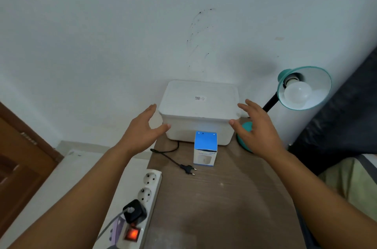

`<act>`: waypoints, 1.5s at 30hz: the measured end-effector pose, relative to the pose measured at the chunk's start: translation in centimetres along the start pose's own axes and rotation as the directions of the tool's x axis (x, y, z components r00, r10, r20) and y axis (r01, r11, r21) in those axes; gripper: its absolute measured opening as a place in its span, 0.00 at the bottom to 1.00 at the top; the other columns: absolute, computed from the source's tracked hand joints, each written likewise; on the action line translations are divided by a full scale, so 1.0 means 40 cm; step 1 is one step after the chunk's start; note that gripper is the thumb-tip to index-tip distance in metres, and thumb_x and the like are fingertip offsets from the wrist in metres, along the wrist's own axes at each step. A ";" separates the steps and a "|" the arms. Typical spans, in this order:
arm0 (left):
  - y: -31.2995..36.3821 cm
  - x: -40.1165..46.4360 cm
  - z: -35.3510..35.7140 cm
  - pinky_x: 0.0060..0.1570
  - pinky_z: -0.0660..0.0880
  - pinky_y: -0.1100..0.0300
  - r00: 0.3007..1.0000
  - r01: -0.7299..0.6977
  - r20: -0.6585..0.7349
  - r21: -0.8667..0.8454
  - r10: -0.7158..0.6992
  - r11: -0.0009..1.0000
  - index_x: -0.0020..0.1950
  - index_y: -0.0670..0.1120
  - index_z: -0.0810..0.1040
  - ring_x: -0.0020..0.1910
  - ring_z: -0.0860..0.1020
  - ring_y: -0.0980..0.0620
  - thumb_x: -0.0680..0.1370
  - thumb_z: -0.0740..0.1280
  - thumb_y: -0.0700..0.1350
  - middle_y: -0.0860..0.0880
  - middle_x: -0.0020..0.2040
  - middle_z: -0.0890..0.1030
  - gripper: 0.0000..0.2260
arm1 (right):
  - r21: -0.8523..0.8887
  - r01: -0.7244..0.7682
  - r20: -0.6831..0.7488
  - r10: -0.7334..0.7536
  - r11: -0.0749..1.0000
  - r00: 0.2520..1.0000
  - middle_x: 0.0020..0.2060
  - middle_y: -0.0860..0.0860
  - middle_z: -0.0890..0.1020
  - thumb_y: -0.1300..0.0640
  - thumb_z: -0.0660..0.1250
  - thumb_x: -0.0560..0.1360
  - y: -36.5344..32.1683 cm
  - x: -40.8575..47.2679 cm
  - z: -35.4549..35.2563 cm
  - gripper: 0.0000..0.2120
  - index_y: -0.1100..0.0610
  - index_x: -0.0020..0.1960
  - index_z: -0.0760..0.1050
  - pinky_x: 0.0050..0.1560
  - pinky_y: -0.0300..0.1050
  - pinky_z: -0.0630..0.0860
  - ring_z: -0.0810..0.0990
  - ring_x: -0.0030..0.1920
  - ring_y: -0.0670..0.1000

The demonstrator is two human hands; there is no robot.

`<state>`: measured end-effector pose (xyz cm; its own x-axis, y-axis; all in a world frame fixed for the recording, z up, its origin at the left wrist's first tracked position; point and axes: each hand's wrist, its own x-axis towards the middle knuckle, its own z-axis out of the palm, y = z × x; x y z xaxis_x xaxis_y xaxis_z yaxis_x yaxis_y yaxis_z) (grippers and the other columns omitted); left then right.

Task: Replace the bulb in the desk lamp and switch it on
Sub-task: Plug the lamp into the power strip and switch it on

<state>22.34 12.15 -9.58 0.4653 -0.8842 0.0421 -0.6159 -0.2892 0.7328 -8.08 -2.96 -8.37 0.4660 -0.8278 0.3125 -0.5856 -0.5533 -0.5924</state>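
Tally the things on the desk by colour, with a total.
White: 2, the lidded box and the power strip
Blue and white: 1, the bulb carton
Teal: 1, the lamp
Black: 1, the lamp's loose plug
Total: 5

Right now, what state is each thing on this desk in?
Lamp bulb: fitted, unlit.
Lamp plug: unplugged, on desk.
Power strip: switch lit red.
White box: lid on.
Bulb carton: upright, closed.
Left hand: open.
Right hand: open.
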 end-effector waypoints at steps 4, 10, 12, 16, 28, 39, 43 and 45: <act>-0.062 -0.106 -0.002 0.68 0.59 0.61 0.997 0.071 0.025 0.006 -0.071 0.997 0.81 0.56 0.58 0.77 0.61 0.54 0.75 0.71 0.64 0.56 0.79 0.62 0.39 | 0.069 0.103 -0.020 -0.102 0.992 0.995 0.55 0.46 0.79 0.49 0.69 0.76 -0.047 -0.116 0.026 0.19 0.52 0.66 0.75 0.56 0.40 0.72 0.76 0.54 0.45; -0.157 -0.220 -0.008 0.68 0.63 0.56 0.953 0.220 0.224 -0.052 -0.204 0.974 0.79 0.55 0.63 0.74 0.66 0.54 0.75 0.71 0.61 0.55 0.77 0.67 0.35 | 0.186 0.032 0.337 -0.094 0.982 0.937 0.46 0.39 0.78 0.50 0.67 0.77 -0.112 -0.256 0.154 0.15 0.44 0.64 0.76 0.40 0.34 0.71 0.75 0.43 0.41; -0.187 -0.242 -0.004 0.65 0.64 0.58 0.932 0.266 0.272 -0.063 -0.240 0.962 0.78 0.53 0.66 0.73 0.68 0.54 0.77 0.71 0.59 0.53 0.76 0.69 0.32 | 0.145 -0.019 0.417 -0.043 0.989 0.908 0.46 0.38 0.77 0.48 0.66 0.77 -0.122 -0.278 0.207 0.16 0.42 0.65 0.74 0.41 0.32 0.69 0.74 0.43 0.38; -0.229 -0.268 -0.005 0.66 0.64 0.57 0.889 0.356 0.347 -0.117 -0.298 0.927 0.78 0.54 0.67 0.72 0.68 0.53 0.79 0.70 0.53 0.54 0.76 0.69 0.28 | 0.068 -0.123 0.494 0.074 0.990 0.867 0.43 0.41 0.78 0.48 0.66 0.77 -0.136 -0.287 0.290 0.20 0.44 0.69 0.72 0.45 0.37 0.74 0.76 0.44 0.41; -0.274 -0.301 0.036 0.61 0.75 0.59 0.871 0.388 0.425 -0.282 -0.248 0.878 0.77 0.58 0.68 0.61 0.78 0.60 0.81 0.68 0.45 0.57 0.70 0.76 0.25 | -0.163 -0.137 0.441 0.197 0.977 0.876 0.54 0.53 0.81 0.49 0.59 0.81 -0.148 -0.241 0.398 0.17 0.48 0.68 0.69 0.50 0.52 0.78 0.79 0.53 0.56; -0.304 -0.313 0.059 0.39 0.73 0.76 0.878 0.414 0.407 -0.383 -0.251 0.826 0.75 0.60 0.70 0.51 0.78 0.72 0.81 0.69 0.45 0.68 0.61 0.79 0.24 | -0.226 -0.147 0.414 0.231 0.963 0.880 0.53 0.50 0.83 0.49 0.64 0.80 -0.133 -0.210 0.415 0.13 0.45 0.63 0.78 0.45 0.47 0.78 0.81 0.52 0.53; -0.313 -0.321 0.065 0.41 0.73 0.76 0.884 0.409 0.398 -0.408 -0.244 0.817 0.74 0.61 0.71 0.55 0.78 0.71 0.81 0.69 0.46 0.64 0.66 0.77 0.23 | -0.167 -0.146 0.417 0.204 0.975 0.886 0.53 0.50 0.78 0.52 0.69 0.77 -0.136 -0.210 0.416 0.10 0.48 0.58 0.81 0.49 0.50 0.78 0.78 0.52 0.52; -0.314 -0.322 0.065 0.41 0.74 0.76 0.884 0.408 0.399 -0.409 -0.241 0.816 0.74 0.62 0.71 0.56 0.78 0.70 0.81 0.69 0.46 0.64 0.66 0.77 0.23 | -0.133 -0.139 0.426 0.184 0.981 0.886 0.51 0.49 0.75 0.52 0.73 0.73 -0.142 -0.212 0.415 0.09 0.49 0.54 0.81 0.50 0.48 0.77 0.76 0.51 0.50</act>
<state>22.45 26.21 -21.10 0.3061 -0.8588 -0.4108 -0.0529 -0.4462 0.8934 2.33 8.76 -19.99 0.5878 -0.7954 -0.1480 -0.7277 -0.4399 -0.5263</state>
